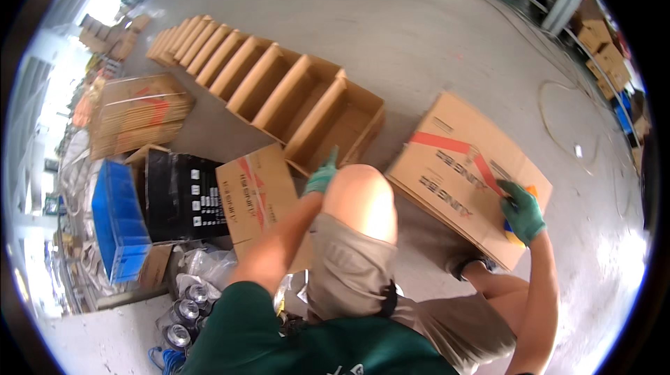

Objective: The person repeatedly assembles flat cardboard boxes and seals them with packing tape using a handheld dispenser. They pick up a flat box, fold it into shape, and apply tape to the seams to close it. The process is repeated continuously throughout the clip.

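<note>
- Right hand is grasping a yellow-and-blue tool over flattened cartons.
- Left hand is hovering by open boxes; I cannot tell its grip.
- Black carton and blue bin are crowding the left.

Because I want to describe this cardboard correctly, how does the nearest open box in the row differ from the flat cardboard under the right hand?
The open box is unfolded and hollow; the flat cardboard lies folded flat. The open box's visible inside is plain brown; the flat cardboard's upper face carries a red stripe and dark print. Both are brown cardboard.
</note>
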`<state>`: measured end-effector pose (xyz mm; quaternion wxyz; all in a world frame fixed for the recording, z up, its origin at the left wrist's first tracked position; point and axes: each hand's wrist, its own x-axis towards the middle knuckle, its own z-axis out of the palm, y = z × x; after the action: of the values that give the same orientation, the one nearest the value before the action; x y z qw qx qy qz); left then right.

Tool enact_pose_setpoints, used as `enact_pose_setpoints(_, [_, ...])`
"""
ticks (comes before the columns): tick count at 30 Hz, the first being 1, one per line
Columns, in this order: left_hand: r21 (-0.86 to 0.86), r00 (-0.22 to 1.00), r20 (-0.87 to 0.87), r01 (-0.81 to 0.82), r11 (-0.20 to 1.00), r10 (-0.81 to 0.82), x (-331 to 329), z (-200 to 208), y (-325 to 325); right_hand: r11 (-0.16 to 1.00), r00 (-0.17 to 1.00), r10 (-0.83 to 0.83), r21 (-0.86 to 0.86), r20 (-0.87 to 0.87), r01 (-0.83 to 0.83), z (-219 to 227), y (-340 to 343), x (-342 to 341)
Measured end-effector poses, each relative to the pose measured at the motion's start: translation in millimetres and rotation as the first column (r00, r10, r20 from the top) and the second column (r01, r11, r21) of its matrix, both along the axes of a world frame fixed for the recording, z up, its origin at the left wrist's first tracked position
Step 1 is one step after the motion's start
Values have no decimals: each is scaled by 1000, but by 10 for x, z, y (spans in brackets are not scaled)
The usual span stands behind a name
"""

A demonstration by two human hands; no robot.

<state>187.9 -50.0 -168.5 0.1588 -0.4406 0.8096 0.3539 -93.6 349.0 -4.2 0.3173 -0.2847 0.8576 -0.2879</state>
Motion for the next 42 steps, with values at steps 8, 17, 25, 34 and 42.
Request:
enact_pose_setpoints(8, [-220, 998, 48, 54, 974, -44, 67, -314, -649, 997, 989, 81, 19, -127, -79, -215, 60, -38])
enact_pose_setpoints(17, [-343, 943, 327, 64, 937, 55, -59, -239, -1640, 998, 996, 55, -18, -76, -56, -311, 106, -110])
enact_pose_setpoints(25, [-390, 908, 416, 127, 912, 51, -342, 108, -1965, 996, 941, 56, -49, -332, -77, -316, 400, -126])
enact_pose_setpoints(34, [91, 875, -243, 451, 888, -419, -1632, 732, -1158, 667, 892, 187, 720, -410, 191, 13, 338, 70])
enact_pose_setpoints(42, [126, 798, 117, 579, 806, -592, -2196, 494, 64, 794, 930, -314, 483, -192, 368, -1210, 604, -223])
